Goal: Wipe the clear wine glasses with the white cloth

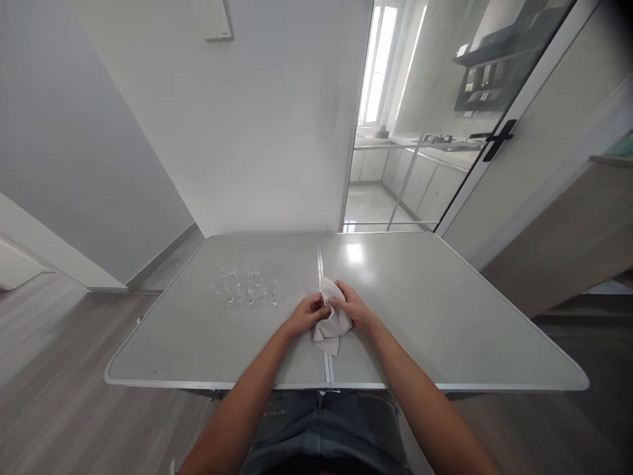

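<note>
White cloth [332, 323] held over the centre seam [321, 277] of a grey table [445, 316].

Left hand [307, 314] and right hand [352, 306] meet at the cloth, both pinching its bunched fabric, which hangs onto the seam near the table's front edge. Left of the seam, water droplets [247, 287] dot the matte surface. Behind the table stands a white wall [257, 132]; to the right of the wall, a glass door [445, 112] shows a kitchen. Wood-look flooring [54, 369] surrounds the table.

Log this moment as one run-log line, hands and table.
left hand: holding white cloth | right hand: holding same cloth | water droplets: left of cloth, untouched | grey table: cloth over centre seam
</note>
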### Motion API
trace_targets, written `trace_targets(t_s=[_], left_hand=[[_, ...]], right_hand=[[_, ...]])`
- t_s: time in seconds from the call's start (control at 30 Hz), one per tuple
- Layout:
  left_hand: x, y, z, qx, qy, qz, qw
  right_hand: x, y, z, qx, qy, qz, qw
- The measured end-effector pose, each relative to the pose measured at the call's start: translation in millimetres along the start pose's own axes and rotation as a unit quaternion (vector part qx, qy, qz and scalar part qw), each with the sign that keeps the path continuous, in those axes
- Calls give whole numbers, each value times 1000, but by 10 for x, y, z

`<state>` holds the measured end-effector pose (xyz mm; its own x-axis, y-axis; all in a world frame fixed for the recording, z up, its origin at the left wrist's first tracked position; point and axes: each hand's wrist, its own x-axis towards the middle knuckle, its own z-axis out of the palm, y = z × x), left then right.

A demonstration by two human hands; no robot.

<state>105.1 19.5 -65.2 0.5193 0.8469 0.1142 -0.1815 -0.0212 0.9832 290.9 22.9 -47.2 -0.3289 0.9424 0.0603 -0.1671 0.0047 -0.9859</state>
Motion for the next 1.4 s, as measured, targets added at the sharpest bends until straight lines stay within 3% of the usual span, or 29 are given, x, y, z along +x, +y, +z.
trace_targets(t_s=[0.17, 0.27, 0.47, 0.57, 0.7, 0.77, 0.87, 0.93, 1.0, 1.17, 1.27, 1.4], left_hand=[[-62, -2, -50, -48, 41, -25, 998], [-56, 12, -47, -85, 30, -17, 996], [-51, 73, -78, -24, 29, -17, 999], [-43, 115, -82, -50, 72, -30, 996], [-11, 102, -84, -73, 158, -10, 985], [3, 62, -101, -62, 164, -29, 984], [6, -10, -135, -25, 137, -70, 988], [-3, -47, -140, 10, 114, -48, 992], [-15, -69, -120, 71, 99, 15, 992], [-22, -88, -29, 258, 87, 109, 956], [-22, -67, -14, 259, 87, 136, 952], [-51, 7, -27, 201, 68, 133, 968]], right_hand=[[-40, 46, 79, 81, 15, -8, 997], [-20, 60, 90, 81, 34, -38, 995], [73, 111, 29, 68, 109, -94, 987], [75, 90, -37, 104, 97, -50, 989], [31, 44, -125, 103, 8, 64, 993], [11, 20, -155, 118, 13, 49, 992], [-2, -8, -169, 160, 72, 0, 985], [-1, -9, -154, 162, 96, -18, 982], [1, 7, -127, 149, 89, -31, 984], [-14, 69, -67, 128, 23, -41, 991], [-28, 65, -67, 108, 27, -48, 993], [-23, 50, -93, 82, 71, -73, 991]])
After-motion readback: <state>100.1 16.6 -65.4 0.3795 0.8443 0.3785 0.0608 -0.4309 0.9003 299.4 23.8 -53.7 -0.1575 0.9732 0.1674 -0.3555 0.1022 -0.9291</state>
